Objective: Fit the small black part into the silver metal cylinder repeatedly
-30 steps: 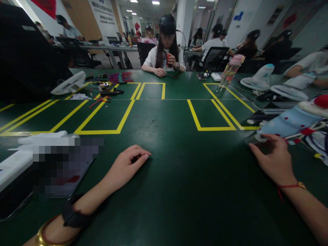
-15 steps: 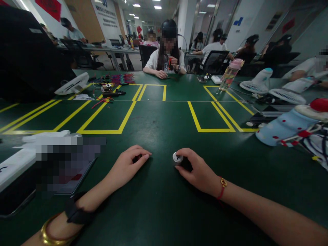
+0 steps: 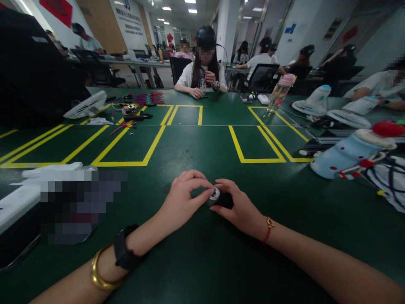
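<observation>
A small silver cylinder (image 3: 214, 196), with a dark spot on its top face, stands on the green table between my two hands. My left hand (image 3: 185, 196) reaches in from the left, its thumb and forefinger pinched together at the cylinder's top edge. Curved around the right side is my right hand (image 3: 238, 207), forefinger at the far side and thumb at the near side of the cylinder. The gap between right palm and cylinder is in shadow. What the left fingertips grip at the top is too small to make out.
Yellow tape (image 3: 264, 160) marks boxes on the table (image 3: 190, 147). At left lie a pixelated dark device and a white object (image 3: 22, 202). A blue bottle (image 3: 344, 154), small fans (image 3: 311, 101) and a pink-lidded bottle (image 3: 280, 93) stand right. A person (image 3: 202, 76) sits opposite.
My left hand has moved right, from lying apart on the table to the top of the cylinder. The cylinder and right hand appear slightly further left as the view shifts.
</observation>
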`<state>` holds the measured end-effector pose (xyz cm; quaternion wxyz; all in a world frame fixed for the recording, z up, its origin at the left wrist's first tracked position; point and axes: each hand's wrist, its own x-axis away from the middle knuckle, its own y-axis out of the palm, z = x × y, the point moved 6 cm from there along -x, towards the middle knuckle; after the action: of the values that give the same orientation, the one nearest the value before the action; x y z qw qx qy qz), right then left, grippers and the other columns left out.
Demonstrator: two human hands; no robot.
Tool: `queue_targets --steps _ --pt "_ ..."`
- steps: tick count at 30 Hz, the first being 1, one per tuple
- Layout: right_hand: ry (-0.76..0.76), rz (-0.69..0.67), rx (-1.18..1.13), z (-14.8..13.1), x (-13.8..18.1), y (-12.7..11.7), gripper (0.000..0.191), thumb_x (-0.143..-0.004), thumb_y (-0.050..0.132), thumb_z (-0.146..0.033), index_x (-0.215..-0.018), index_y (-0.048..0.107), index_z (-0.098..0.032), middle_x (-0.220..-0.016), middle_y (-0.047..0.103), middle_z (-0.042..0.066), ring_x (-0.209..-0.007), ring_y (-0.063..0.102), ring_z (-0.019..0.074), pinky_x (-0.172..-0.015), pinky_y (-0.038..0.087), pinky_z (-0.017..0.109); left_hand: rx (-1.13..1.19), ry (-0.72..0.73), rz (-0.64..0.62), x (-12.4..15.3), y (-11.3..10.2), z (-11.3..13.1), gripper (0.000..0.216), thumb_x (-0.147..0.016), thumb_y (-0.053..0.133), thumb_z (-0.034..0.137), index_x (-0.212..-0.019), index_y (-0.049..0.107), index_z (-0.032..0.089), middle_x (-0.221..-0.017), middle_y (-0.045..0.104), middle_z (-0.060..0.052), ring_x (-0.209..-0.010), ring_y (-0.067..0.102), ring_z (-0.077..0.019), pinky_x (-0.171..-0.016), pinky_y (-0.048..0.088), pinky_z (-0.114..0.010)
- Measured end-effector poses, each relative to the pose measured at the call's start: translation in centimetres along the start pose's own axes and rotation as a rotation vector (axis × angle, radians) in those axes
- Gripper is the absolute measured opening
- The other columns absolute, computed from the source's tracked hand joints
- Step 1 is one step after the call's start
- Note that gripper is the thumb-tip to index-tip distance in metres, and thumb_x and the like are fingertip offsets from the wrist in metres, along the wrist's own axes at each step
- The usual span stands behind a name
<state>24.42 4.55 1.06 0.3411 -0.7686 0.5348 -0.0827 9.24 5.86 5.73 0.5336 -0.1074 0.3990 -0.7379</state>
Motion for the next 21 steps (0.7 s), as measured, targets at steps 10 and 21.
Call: queue_targets --steps 10,21 --pt "-0.022 -0.008 0.113 -0.2 0.1 -0.7 0.050 -0.081 0.059 -0.029 -0.128 0.045 -0.026 -0.124 0.056 0.003 -0.111 0.054 0.0143 -0.099 0.044 0.035 0.164 -0.017 0.057 0.0 -1.1 -0.6 0.013 -0.089 0.058 0.028 -0.093 0.069 0.023 -0.095 0.059 -0.002 -0.092 0.056 -0.0171 -0.083 0.044 -0.031" --pt "0.012 0.002 0.096 0.2 0.3 -1.0 0.048 -0.079 0.062 -0.030 -0.125 0.048 -0.025 -0.122 0.057 0.004 -0.110 0.055 0.0158 -0.096 0.047 0.037 -0.202 -0.080 -0.104 0.6 3.0 -2.9 0.010 -0.084 0.064 0.037 -0.087 0.073 0.034 -0.094 0.065 0.001 -0.092 0.054 -0.0231 -0.077 0.033 -0.038"
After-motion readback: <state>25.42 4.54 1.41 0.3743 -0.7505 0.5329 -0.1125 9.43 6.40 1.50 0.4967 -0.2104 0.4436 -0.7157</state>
